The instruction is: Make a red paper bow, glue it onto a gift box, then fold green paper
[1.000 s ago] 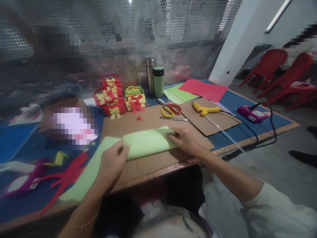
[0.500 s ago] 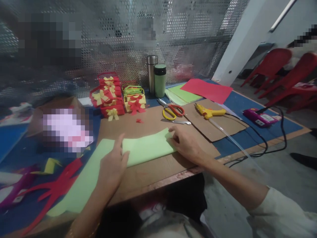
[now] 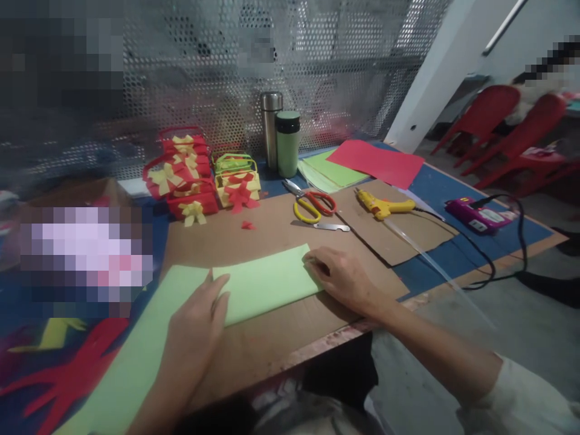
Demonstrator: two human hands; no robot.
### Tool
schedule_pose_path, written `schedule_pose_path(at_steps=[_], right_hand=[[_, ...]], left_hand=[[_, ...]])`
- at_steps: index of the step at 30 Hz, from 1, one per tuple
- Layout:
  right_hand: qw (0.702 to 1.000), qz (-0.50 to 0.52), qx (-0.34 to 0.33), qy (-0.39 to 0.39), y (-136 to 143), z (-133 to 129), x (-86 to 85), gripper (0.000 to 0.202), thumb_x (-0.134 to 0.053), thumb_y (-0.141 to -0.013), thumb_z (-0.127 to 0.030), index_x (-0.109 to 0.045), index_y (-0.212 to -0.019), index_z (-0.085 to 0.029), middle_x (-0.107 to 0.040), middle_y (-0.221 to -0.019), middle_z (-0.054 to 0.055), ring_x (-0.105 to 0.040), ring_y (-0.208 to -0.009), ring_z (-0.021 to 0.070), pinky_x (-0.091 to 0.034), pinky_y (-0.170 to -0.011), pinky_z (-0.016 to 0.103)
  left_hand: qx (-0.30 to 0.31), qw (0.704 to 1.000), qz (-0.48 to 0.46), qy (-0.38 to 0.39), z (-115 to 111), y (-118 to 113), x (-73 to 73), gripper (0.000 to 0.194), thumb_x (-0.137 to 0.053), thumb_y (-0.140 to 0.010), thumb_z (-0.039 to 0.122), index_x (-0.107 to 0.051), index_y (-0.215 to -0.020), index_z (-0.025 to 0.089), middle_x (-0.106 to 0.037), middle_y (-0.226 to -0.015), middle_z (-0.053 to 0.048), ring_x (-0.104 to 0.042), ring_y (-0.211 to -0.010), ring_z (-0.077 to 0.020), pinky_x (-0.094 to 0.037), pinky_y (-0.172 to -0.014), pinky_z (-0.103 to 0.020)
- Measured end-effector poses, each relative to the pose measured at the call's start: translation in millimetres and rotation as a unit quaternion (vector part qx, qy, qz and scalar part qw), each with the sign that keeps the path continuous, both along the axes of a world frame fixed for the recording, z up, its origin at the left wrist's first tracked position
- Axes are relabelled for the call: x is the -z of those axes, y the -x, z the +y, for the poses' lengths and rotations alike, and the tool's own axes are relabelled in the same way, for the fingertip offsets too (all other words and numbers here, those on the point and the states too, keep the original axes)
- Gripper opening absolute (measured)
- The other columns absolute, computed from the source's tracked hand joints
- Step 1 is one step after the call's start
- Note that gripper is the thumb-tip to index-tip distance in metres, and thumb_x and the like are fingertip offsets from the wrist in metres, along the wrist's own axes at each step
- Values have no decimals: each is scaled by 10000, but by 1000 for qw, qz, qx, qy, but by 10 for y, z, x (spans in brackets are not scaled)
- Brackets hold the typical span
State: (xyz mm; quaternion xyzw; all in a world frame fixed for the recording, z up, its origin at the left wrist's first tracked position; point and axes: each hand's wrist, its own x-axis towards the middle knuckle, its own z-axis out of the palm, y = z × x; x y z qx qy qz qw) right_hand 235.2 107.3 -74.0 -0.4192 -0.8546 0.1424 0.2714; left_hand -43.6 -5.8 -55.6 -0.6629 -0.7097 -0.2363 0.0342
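The table (image 3: pixel 423 275) runs out along its near edge, and the large cardboard (image 3: pixel 254 347) reaches close to that edge, so a board pushed too far could slip and take the work with it. On the cardboard, near the middle, lies the light green paper (image 3: pixel 267 281); its left portion passes under the left forearm, where a careless arm could crumple it, and whether that portion is a separate sheet I cannot tell. The left hand (image 3: pixel 194 326) rests over the left end of the folded strip, thumb spread from the fingers; the right hand (image 3: pixel 342 278) has curled fingertips at the right end, pinching or merely pressing, I cannot tell which. Uneven pressure between the two would likely skew the crease. On the far right, the yellow glue gun (image 3: pixel 385 206) has a cord that a sweeping right arm might catch; the scissors (image 3: pixel 304 196) and metal blade (image 3: pixel 330 227) lie beyond the paper, where a reaching wrist could meet an edge. Compared with a second ago, the strip lies flatter, its bulge gone, while the right hand stays at the same end and the tools remain in place.
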Motion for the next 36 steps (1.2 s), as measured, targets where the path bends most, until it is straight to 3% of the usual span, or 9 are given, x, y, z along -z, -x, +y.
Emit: schedule_pose_path(at_steps=[11, 20, 25, 36], right_hand=[[1000, -26, 7, 7, 9, -13, -40, 193, -519, -923, -167, -702, -978, -195, -754, -904, 83, -680, -804, 194, -431, -667, 274], [1000, -10, -2, 1, -21, -26, -18, 203, -514, -945, -216, -714, -963, -188, -765, -914, 94, -702, -800, 212, -472, -690, 295], [1000, -4, -13, -20, -53, -13, 20, 224, -505, -961, -267, -718, -948, -198, -776, -909, 83, -716, -771, 210, -489, -666, 299], [1000, -14, -13, -22, -64, -13, 7, 228, -506, -947, -272, -726, -957, -214, -790, -931, 80, -735, -775, 214, -527, -663, 305]], left_hand=[[-1, 1000, 4, 23, 0, 41, 12, 356, -509, -943, 298, -732, -1213, 235, -725, -1322, -93, -695, -1216, -287, -600, -975, -412], [-10, 998, -18, 62, -17, -65, -52, 381, -465, -965, 273, -721, -1227, 170, -720, -1325, -123, -657, -1276, -273, -565, -1035, -408], [-6, 998, -19, 52, -46, -116, -53, 340, -484, -975, 238, -711, -1219, 173, -738, -1284, -133, -686, -1225, -270, -587, -1000, -433], [-31, 996, 8, 85, -76, -176, -55, 308, -479, -987, 230, -729, -1165, 209, -753, -1199, -111, -699, -1173, -250, -591, -923, -363]])
